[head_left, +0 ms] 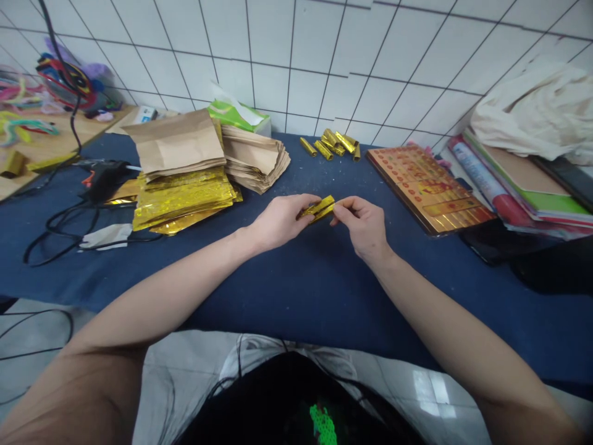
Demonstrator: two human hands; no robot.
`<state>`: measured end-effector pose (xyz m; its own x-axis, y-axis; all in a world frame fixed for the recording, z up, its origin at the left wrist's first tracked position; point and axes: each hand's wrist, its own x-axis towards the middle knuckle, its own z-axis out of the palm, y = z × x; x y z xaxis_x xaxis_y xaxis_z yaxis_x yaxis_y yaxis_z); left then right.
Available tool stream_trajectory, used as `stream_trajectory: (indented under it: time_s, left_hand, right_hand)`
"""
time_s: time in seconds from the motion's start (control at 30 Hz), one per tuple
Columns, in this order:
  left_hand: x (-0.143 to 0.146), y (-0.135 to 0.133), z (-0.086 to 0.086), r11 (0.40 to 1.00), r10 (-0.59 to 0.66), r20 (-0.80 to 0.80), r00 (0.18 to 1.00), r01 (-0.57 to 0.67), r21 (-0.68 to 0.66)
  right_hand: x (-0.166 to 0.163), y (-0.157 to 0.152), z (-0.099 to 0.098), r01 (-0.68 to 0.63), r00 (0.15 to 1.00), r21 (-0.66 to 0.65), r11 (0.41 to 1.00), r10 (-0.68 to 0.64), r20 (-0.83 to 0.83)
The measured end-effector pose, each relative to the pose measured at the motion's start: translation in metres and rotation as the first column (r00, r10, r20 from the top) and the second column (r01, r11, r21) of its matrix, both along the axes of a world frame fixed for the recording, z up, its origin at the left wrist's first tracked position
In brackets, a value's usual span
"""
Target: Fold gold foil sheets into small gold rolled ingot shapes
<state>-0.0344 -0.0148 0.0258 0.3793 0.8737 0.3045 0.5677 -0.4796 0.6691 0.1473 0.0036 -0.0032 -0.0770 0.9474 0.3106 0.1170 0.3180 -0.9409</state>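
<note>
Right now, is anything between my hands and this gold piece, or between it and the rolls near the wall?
Nothing visible: your left hand holds the gold piece, your right hand is at its end; only blue cloth separates it from the rolls.

The foil strip (327,202) is gleaming gold, the rolls (323,149) are glinting yellow-gold, the tabletop (287,284) is showing navy blue, the paper (178,145) is looking plain brown, the wall tiles (317,37) are displaying white between dark grid lines

Fingers (351,205) partly hide the gold foil piece (326,203).
</note>
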Motion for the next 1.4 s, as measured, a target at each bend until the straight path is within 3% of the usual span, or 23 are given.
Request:
stream_trajectory:
  time_s: [0.13, 0.37, 0.53, 0.73, 1.4]
  left_hand:
    - [0.0003, -0.0014, 0.0027, 0.999, -0.001, -0.084, 0.996, 0.005, 0.042]
    - [0.0025, -0.0026, 0.0029, 1.0, 0.003, -0.147, 0.989, -0.001, 0.013]
    - [0.0041, -0.0049, 0.0001, 0.998, -0.059, -0.111, 0.992, 0.059, -0.002]
    - [0.0056, -0.0054, -0.0022, 0.998, -0.04, -0.063, 0.997, 0.036, -0.054]
    - [0.0074, -0.003, -0.0007, 0.993, -0.016, -0.052, 0.999, 0.01, -0.113]
  right_hand:
    - [0.0004, -0.002, 0.0028, -0.018, 1.0, 0.03, 0.999, 0.018, -0.012]
    - [-0.0014, -0.0079, 0.0101, -0.175, 0.982, 0.056, 0.983, 0.178, -0.055]
    - [-0.0031, -0.0075, 0.0079, -0.108, 0.994, 0.021, 0.994, 0.109, -0.028]
    - [-0.0032, -0.0071, 0.005, -0.033, 0.999, 0.001, 0.999, 0.033, -0.027]
    - [-0.0049, -0.0036, 0.0029, -0.079, 0.997, -0.071, 0.994, 0.081, 0.018]
